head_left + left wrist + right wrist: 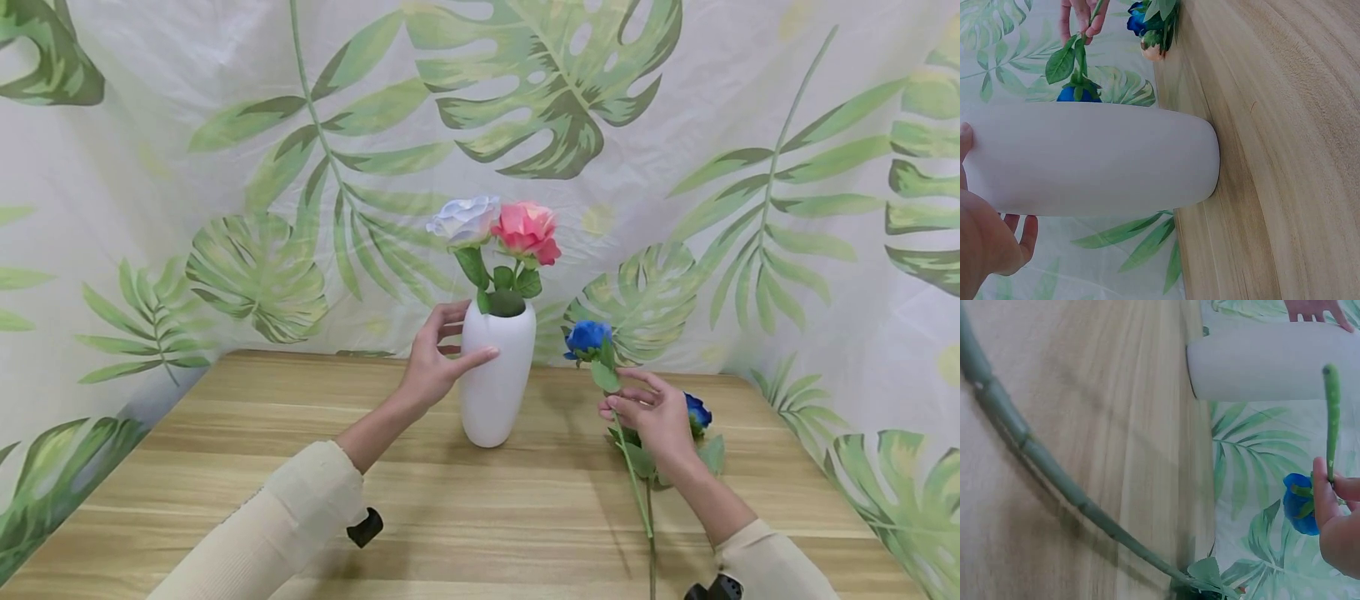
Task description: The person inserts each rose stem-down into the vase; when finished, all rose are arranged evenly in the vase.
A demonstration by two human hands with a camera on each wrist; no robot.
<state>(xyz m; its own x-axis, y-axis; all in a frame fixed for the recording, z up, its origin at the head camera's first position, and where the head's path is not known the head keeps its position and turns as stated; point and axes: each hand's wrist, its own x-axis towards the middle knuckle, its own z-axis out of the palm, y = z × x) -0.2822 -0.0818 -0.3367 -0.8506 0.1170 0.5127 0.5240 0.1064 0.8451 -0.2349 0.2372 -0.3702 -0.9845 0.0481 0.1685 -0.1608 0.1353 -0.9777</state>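
We see the left hand (433,367) curled around the upper part of a tall white ceramic vase (495,379), thumb on the front and fingers behind, gripping it as it stands upright on the light wooden table (480,517). The vase already holds a pale white-blue artificial rose (465,218) and a pink artificial rose (527,231), side by side above its mouth. To the vase's right, the right hand (654,414) pinches the green stem of a blue artificial rose (587,337) just below its leaf, the bloom raised near the vase's shoulder, the stem trailing down toward the table's near edge. Behind that hand, another blue artificial flower (698,412) lies on the table. A leaf-printed white cloth (675,125) hangs behind.
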